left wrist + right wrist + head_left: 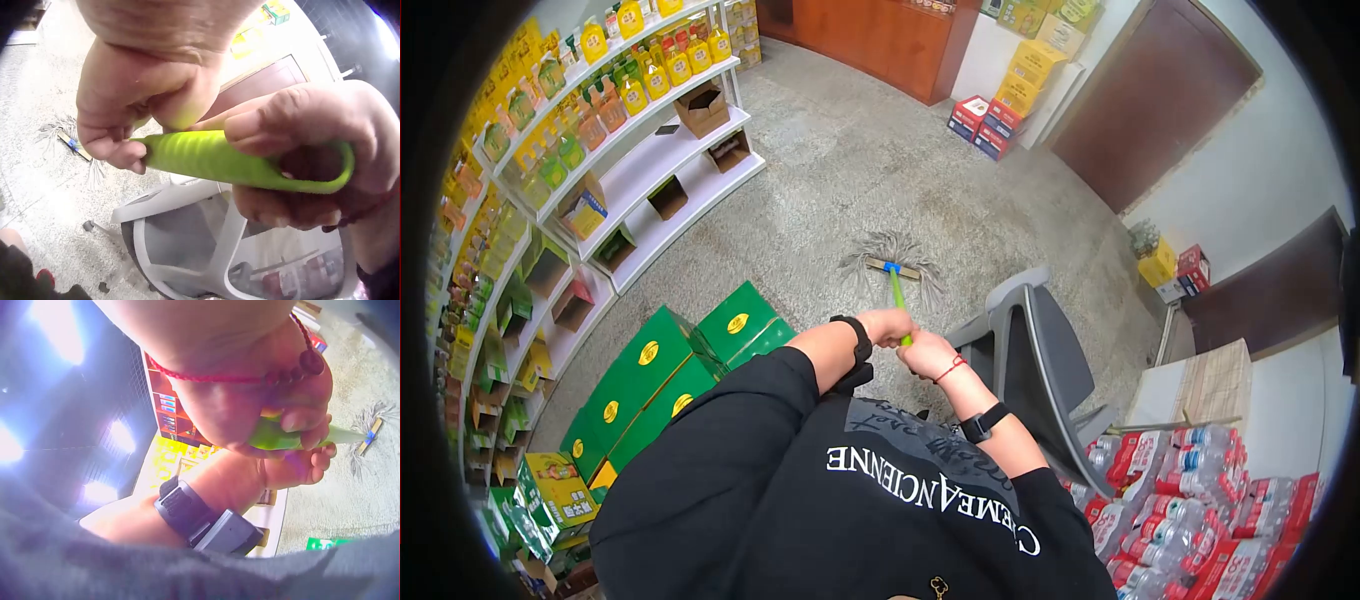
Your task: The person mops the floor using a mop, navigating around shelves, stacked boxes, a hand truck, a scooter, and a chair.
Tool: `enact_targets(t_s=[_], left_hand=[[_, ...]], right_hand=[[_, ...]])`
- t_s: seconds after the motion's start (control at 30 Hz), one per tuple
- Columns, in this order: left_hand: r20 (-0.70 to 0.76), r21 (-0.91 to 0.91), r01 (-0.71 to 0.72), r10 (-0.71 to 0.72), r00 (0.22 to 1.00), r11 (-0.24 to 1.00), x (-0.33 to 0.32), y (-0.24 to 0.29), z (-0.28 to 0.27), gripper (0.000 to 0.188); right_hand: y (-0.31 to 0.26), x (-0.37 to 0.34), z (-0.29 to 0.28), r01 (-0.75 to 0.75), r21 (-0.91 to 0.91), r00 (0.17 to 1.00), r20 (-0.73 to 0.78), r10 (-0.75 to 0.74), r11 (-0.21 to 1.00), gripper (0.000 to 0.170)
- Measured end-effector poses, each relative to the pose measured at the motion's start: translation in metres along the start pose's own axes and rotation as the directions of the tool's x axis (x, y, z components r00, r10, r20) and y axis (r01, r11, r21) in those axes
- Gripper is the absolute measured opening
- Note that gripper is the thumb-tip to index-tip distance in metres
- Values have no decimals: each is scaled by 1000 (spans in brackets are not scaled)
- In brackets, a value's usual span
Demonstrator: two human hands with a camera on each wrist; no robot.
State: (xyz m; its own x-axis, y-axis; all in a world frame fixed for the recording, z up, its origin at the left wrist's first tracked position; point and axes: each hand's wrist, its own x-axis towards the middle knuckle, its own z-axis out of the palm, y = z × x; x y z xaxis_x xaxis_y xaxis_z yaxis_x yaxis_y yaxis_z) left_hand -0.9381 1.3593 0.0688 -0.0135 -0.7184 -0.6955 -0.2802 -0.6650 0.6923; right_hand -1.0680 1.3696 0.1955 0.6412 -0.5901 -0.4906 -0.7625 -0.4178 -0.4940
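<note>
Across the speckled grey floor, curved shelves of bottles stand at left, green boxes nearer me. My left hand curls closed round the green handle of the mop, whose strands lie spread on the floor beyond both hands. My right hand grips the handle's looped end, fingers closed; a grey chair stands right.

The mop handle is lime green, its strands grey, its clamp blue; the floor is speckled grey; cartons at 8 o'clock are green with round yellow emblems; bottle packs at 4 o'clock mix red with clear; the door at 2 o'clock is brown.
</note>
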Motion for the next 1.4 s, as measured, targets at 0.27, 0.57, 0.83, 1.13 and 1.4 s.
enact_targets(t_s=[0.27,0.57,0.83,1.13,1.4], left_hand=[[-63,122,-21,28,998,992,15,79,-79,23],[-48,-101,-101,96,994,990,159,113,-224,24],[96,-60,-28,34,995,998,217,165,-325,25],[59,-34,-56,58,997,998,292,222,-398,27],[-7,-69,-18,18,1000,997,410,308,-488,23]], right_hand=[[-12,87,-71,51,96,997,44,-55,994,30],[-43,258,-153,-28,184,999,23,24,983,32],[-64,361,-217,-18,191,1000,23,14,981,32],[-47,470,-286,3,88,996,84,-11,996,29],[-23,602,-400,134,13,982,132,-135,991,31]])
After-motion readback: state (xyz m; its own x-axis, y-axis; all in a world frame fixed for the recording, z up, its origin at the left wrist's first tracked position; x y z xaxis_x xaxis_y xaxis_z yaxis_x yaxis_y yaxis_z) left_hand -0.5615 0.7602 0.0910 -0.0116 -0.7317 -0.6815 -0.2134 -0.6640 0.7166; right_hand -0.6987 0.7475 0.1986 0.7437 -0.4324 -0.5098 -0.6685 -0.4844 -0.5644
